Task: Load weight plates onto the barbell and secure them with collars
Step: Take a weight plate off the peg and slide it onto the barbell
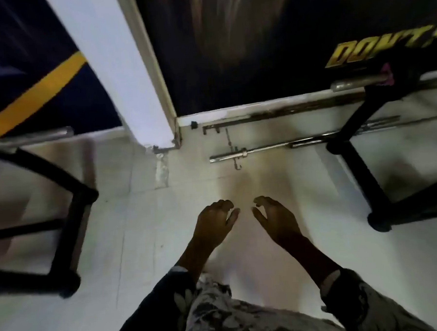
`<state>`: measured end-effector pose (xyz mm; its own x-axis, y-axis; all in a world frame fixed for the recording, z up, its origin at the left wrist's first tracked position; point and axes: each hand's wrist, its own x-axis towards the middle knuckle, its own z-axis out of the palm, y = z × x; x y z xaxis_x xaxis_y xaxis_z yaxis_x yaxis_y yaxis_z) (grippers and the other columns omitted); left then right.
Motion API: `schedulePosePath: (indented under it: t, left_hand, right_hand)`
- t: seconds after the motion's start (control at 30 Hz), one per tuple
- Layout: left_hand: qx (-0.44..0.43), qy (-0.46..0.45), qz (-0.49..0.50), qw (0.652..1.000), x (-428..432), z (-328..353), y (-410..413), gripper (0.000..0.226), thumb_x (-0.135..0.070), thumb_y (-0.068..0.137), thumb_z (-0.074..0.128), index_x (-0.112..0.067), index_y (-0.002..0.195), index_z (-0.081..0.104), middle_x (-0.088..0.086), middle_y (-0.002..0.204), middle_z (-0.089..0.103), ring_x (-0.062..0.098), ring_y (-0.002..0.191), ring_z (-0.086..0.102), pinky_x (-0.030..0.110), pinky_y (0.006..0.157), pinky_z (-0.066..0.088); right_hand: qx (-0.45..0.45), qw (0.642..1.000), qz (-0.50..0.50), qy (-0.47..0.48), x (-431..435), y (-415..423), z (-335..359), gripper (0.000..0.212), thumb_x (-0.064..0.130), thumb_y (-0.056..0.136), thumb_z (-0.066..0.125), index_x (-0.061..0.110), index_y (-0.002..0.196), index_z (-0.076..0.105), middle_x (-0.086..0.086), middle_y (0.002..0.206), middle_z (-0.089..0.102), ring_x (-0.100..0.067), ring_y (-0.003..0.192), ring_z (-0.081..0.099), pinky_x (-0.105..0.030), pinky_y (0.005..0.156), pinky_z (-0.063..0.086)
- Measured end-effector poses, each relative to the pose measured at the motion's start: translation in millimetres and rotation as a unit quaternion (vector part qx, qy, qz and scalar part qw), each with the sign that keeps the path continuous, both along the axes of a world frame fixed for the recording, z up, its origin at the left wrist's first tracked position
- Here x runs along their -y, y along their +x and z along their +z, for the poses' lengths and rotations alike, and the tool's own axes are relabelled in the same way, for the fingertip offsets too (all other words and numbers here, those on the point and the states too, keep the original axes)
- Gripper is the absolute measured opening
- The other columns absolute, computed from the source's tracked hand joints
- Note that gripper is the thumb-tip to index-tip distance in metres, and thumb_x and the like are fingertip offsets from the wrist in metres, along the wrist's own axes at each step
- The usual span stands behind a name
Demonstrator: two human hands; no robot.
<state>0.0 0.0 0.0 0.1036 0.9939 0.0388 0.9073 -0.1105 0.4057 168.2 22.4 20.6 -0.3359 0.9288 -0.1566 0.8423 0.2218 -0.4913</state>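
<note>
A chrome barbell lies on the pale tiled floor ahead, its bare sleeve end pointing left. Another barbell sleeve rests on the black rack at the upper right, and a third chrome sleeve sits on the rack at the left. My left hand and my right hand hang side by side over the floor, fingers loosely curled, holding nothing. No weight plates or collars show in this blurred view.
A black rack frame stands at the left and another black rack frame at the right. A white pillar rises ahead, between dark wall banners. A thin metal bar with hooks lies along the wall base.
</note>
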Motion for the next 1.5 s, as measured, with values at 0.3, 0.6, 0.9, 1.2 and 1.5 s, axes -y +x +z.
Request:
schedulePosePath:
  t: [0.3, 0.6, 0.9, 1.2, 1.5]
  left_hand:
    - [0.065, 0.013, -0.210, 0.976, -221.3, 10.1, -19.2, 0.050, -0.047, 0.092, 0.036, -0.006, 0.102, 0.064, 0.011, 0.094, 0.070, 0.025, 0.084, 0.066, 0.033, 0.072, 0.053]
    - [0.077, 0.000, -0.311, 0.947, -426.9, 1.5, 61.8, 0.054, -0.052, 0.087, 0.034, -0.009, 0.103, 0.063, 0.008, 0.101, 0.069, 0.024, 0.092, 0.064, 0.032, 0.079, 0.047]
    - [0.144, 0.020, -0.392, 0.908, -584.5, 33.6, 180.1, 0.034, -0.037, 0.091, 0.046, -0.009, 0.097, 0.064, 0.008, 0.092, 0.070, 0.024, 0.081, 0.065, 0.027, 0.070, 0.049]
    - [0.139, 0.001, -0.460, 0.877, -753.5, -3.0, 309.2, 0.036, -0.046, 0.090, 0.045, -0.015, 0.095, 0.062, 0.005, 0.090, 0.069, 0.022, 0.080, 0.065, 0.032, 0.067, 0.054]
    - [0.279, -0.092, -0.364, 0.884, -860.8, -130.6, 456.3, 0.060, -0.027, 0.089, 0.060, -0.006, 0.138, 0.031, 0.018, 0.139, 0.041, 0.026, 0.128, 0.041, 0.011, 0.097, 0.029]
  right_hand:
    - [-0.014, 0.964, -0.265, 0.014, -140.4, -19.2, 20.8, 0.026, 0.034, 0.094, 0.047, 0.016, 0.108, 0.059, -0.001, 0.117, 0.064, -0.021, 0.108, 0.058, -0.032, 0.085, 0.046]
    - [-0.029, 0.915, -0.402, -0.008, -297.7, 35.0, 4.8, 0.027, 0.035, 0.094, 0.046, 0.019, 0.110, 0.059, 0.000, 0.117, 0.062, -0.020, 0.107, 0.057, -0.032, 0.082, 0.046]
    - [-0.024, 0.874, -0.484, 0.029, -444.4, 117.9, 36.7, 0.027, 0.033, 0.093, 0.048, 0.013, 0.107, 0.060, -0.005, 0.116, 0.064, -0.027, 0.105, 0.058, -0.037, 0.082, 0.047]
    - [-0.054, 0.802, -0.590, 0.075, -580.4, 225.9, 13.6, 0.019, 0.024, 0.089, 0.056, 0.012, 0.103, 0.063, -0.007, 0.112, 0.063, -0.028, 0.104, 0.059, -0.030, 0.077, 0.042]
    - [-0.076, 0.672, -0.707, 0.205, -678.8, 366.8, -107.2, 0.078, 0.058, 0.082, 0.042, 0.011, 0.142, 0.023, -0.020, 0.145, 0.028, -0.034, 0.133, 0.031, -0.045, 0.111, 0.029]
